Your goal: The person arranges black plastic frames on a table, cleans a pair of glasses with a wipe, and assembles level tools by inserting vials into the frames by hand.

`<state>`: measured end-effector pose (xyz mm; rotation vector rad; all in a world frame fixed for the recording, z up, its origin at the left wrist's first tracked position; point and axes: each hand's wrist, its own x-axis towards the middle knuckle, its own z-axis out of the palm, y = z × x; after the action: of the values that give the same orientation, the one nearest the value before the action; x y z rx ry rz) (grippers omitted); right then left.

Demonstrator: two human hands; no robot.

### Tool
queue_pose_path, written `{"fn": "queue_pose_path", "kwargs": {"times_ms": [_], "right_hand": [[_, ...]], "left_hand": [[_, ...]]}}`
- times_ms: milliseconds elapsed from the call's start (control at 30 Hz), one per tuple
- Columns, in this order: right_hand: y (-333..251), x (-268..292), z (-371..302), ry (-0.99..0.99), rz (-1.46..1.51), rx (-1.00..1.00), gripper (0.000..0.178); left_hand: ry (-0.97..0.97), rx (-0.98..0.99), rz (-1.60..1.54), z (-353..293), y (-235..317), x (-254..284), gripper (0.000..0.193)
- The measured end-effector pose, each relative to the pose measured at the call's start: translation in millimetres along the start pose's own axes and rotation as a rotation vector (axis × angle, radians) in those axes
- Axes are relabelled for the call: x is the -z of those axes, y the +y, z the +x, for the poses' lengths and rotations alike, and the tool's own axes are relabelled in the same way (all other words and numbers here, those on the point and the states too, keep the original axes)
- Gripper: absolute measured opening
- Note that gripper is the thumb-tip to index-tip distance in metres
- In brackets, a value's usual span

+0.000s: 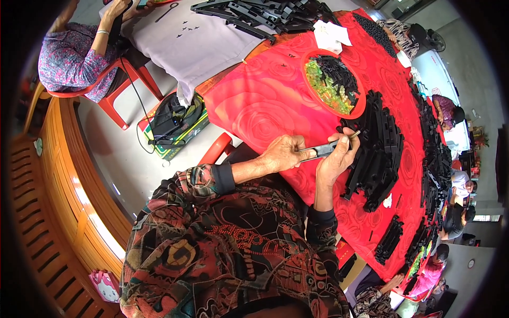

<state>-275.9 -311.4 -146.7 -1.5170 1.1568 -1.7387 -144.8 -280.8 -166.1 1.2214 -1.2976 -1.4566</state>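
Observation:
Over the table's near edge, I hold a slim dark bar-shaped part (322, 150) with a shiny grey face between both hands. My left hand (283, 153) pinches its left end with thumb and fingers. Closed round the other end is my right hand (334, 165), and a thin brass-coloured tip (356, 133) sticks out past its fingertips. I cannot tell whether that tip belongs to the bar. Just right of my hands lies a big heap of long black plastic parts (379, 153). Beyond them, an orange-red basin (363, 108) holds yellow-green translucent pieces and small black pieces.
A red rose-patterned cloth (260, 114) covers the table. More black parts (260, 15) are piled at the far side, near white tissue (331, 37). A person in a patterned top (74, 58) sits at far left, beside a green box (175, 132). Other people sit along the right.

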Motion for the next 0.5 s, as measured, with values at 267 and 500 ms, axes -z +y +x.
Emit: {"fn": "queue_pose_path", "kwargs": {"times_ms": [267,500], "right_hand": [[6,14,0,-0.111,0.2,-0.321,0.021],[13,25,-1,-0.205,0.059,-0.315,0.022]], "left_hand": [[-0.13,0.032,-0.12,7,-14,9,0.027],[-0.203,0.039,-0.055,1,-8,27,0.021]]}}
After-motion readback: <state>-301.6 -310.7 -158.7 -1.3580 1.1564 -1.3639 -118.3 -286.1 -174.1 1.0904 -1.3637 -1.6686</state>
